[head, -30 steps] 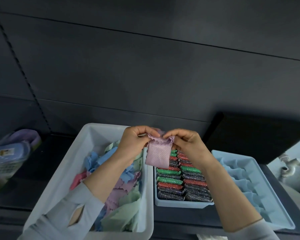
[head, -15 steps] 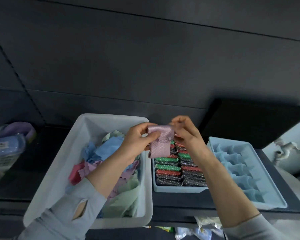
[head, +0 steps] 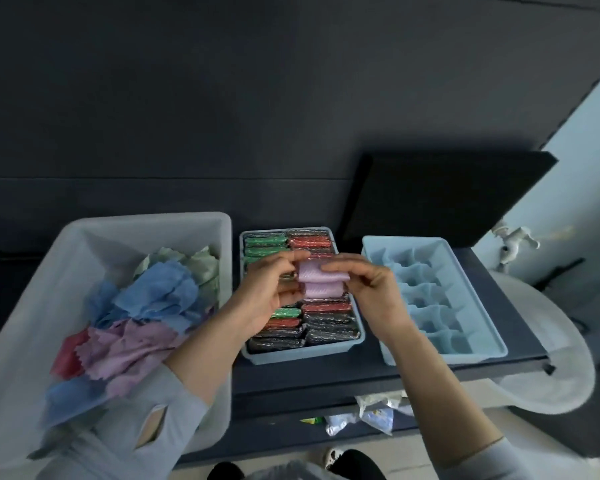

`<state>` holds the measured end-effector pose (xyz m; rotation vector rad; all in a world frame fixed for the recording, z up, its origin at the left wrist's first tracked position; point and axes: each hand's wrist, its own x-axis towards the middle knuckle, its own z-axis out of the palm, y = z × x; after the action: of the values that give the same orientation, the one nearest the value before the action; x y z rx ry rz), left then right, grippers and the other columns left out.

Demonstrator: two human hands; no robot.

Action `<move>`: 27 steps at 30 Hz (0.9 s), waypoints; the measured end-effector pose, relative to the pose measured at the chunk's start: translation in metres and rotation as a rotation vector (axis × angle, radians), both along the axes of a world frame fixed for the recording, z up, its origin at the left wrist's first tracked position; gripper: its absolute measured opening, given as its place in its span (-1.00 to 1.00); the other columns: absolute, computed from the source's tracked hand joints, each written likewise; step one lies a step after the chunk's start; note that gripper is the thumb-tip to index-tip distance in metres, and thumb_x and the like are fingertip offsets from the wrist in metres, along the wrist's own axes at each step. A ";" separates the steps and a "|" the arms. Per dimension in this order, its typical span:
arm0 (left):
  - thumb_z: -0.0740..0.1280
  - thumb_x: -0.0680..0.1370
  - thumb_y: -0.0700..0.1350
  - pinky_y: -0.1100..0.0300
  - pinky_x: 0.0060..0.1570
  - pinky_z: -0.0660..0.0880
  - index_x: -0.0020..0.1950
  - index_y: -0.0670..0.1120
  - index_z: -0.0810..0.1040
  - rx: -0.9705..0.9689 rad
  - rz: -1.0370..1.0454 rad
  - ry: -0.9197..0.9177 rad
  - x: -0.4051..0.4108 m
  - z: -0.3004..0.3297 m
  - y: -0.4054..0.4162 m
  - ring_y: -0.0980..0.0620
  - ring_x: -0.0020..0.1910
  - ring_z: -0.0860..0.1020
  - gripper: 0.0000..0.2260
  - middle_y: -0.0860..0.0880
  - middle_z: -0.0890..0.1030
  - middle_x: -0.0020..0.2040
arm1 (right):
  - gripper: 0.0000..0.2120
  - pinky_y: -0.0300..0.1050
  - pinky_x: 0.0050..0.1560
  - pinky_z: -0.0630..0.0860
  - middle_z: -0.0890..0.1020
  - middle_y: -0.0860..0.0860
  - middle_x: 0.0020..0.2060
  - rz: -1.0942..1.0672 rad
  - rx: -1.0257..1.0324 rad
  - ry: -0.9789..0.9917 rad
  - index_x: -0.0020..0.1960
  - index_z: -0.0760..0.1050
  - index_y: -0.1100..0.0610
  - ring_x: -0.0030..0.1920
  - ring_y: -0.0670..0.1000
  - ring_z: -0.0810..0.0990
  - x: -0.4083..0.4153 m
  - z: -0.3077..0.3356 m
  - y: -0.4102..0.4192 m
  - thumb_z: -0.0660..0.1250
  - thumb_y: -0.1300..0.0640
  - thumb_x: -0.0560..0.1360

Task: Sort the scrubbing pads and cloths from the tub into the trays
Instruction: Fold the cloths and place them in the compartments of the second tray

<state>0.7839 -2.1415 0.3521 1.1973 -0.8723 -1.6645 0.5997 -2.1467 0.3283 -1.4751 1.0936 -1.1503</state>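
Note:
A small lilac cloth [head: 317, 280], folded over, hangs between my two hands above the middle tray. My left hand [head: 271, 292] pinches its left edge and my right hand [head: 368, 289] pinches its right edge. The grey tub [head: 84, 233] on the left holds loose blue, lilac, green and red cloths [head: 146, 313]. The middle blue tray [head: 359, 336] is packed with rows of green, red and dark glittery scrubbing pads [head: 326, 323]. On the right stands a light blue tray [head: 482, 327] with folded blue cloths set upright in it.
The containers stand on a dark shelf [head: 499, 289] against a dark wall. A black panel [head: 447, 192] leans behind the right tray. A white sink [head: 551, 358] with a tap [head: 513, 244] is at the far right. Plastic packets [head: 371, 410] lie below the shelf.
The cloth hung open from its top edge a second ago; both hands have folded it over into a smaller piece. My view has tilted down, showing more of the shelf and floor.

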 end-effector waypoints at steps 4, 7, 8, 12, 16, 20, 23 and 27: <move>0.36 0.54 -0.26 0.23 -0.10 0.59 0.23 -0.12 0.57 -0.079 -0.053 -0.144 -0.052 -0.014 -0.011 0.02 0.03 0.64 -0.73 -0.12 0.62 0.13 | -0.51 -0.17 0.10 0.54 0.66 0.05 0.07 0.020 0.152 -0.098 -0.08 0.69 0.18 0.14 0.02 0.60 -0.050 0.002 -0.008 0.08 0.59 0.44; 0.41 0.50 -0.28 0.14 0.04 0.60 0.21 -0.05 0.59 -0.123 -0.077 -0.259 -0.085 -0.028 -0.022 0.04 0.09 0.63 -0.69 -0.06 0.63 0.14 | -0.68 -0.04 0.07 0.61 0.63 0.16 0.09 0.032 0.340 -0.117 0.09 0.64 0.07 0.10 0.11 0.63 -0.090 -0.004 -0.023 0.15 0.31 0.61; 0.42 0.50 -0.26 0.15 0.07 0.59 0.19 0.00 0.61 -0.155 -0.087 -0.318 -0.094 -0.033 -0.026 0.11 0.10 0.61 -0.69 0.00 0.64 0.11 | -0.77 0.04 0.12 0.60 0.61 0.20 0.11 0.066 0.372 -0.052 0.16 0.60 0.03 0.12 0.15 0.62 -0.103 -0.008 -0.028 0.22 0.19 0.62; 0.44 0.48 -0.22 0.33 0.02 0.54 0.13 0.09 0.61 -0.242 -0.141 -0.480 -0.126 -0.051 -0.039 0.31 0.00 0.59 -0.70 0.15 0.65 0.05 | -0.77 0.01 0.06 0.61 0.63 0.26 -0.01 0.335 0.428 0.095 0.18 0.56 0.23 0.02 0.14 0.66 -0.148 -0.027 -0.048 0.37 0.24 0.53; 0.45 0.49 -0.17 0.30 0.14 0.52 0.21 0.04 0.59 -0.385 -0.140 -0.757 -0.145 -0.073 -0.057 0.31 0.05 0.57 -0.69 0.16 0.62 0.11 | -0.88 -0.16 -0.20 0.50 0.58 -0.10 -0.33 0.227 0.351 0.324 -0.10 0.58 0.03 -0.27 -0.08 0.54 -0.180 -0.046 -0.086 0.47 0.22 0.46; 0.37 0.55 -0.08 0.22 0.44 0.23 0.39 -0.01 0.46 -0.664 -0.315 -1.277 -0.148 -0.093 -0.080 0.10 0.37 0.38 -0.60 0.07 0.46 0.36 | -0.86 -0.13 -0.23 0.41 0.56 -0.09 -0.29 -0.068 0.117 0.777 -0.05 0.51 0.00 -0.24 0.00 0.54 -0.196 -0.067 -0.138 0.45 0.09 0.45; 0.33 0.57 -0.06 0.15 0.47 0.09 0.41 0.02 0.43 -0.714 -0.407 -1.397 -0.145 -0.106 -0.088 0.01 0.49 0.24 -0.60 0.03 0.37 0.45 | -0.82 -0.05 -0.20 0.47 0.59 -0.08 -0.25 -0.073 0.057 0.812 -0.01 0.51 0.04 -0.19 0.04 0.57 -0.181 -0.083 -0.164 0.45 0.04 0.45; 0.44 0.48 -0.05 0.09 0.41 0.20 0.30 0.04 0.54 -0.749 -0.433 -1.477 -0.137 -0.110 -0.087 -0.06 0.42 0.39 -0.61 -0.01 0.53 0.33 | -0.82 0.00 -0.20 0.50 0.68 0.02 -0.22 0.008 -0.068 0.862 -0.01 0.53 0.06 -0.18 0.14 0.63 -0.153 -0.102 -0.178 0.47 0.10 0.42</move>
<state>0.6472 -2.2284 0.2417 1.6052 -2.4691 -0.2782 0.4471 -2.3243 0.2267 -2.0984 1.6109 -0.5183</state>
